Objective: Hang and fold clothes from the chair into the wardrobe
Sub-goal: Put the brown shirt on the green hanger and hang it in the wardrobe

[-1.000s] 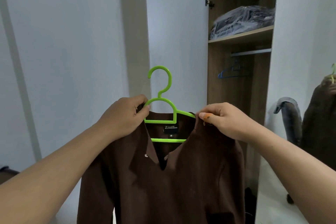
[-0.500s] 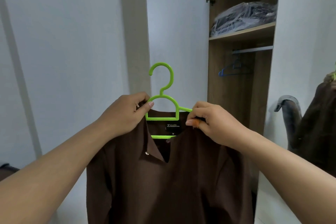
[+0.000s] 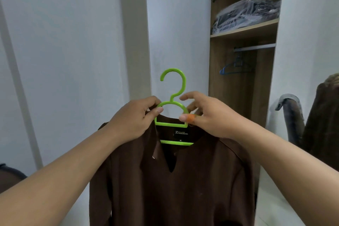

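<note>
A dark brown shirt hangs on a bright green plastic hanger, held up in front of me. My left hand grips the hanger's left shoulder together with the shirt collar. My right hand pinches the hanger's right side at the collar, index finger raised toward the hook's neck. The wardrobe stands open ahead on the right, its metal rail carrying a blue hanger. The shirt's lower part runs out of view.
The white wardrobe door stands open behind the hanger. A plastic-wrapped bundle of clothes lies on the upper shelf. A mirrored door on the right reflects a chair and the shirt. A dark object sits at lower left.
My right hand slid inward along the collar toward the hanger's neck. The shirt's right shoulder settled onto the hanger and the hanger moved slightly right.
</note>
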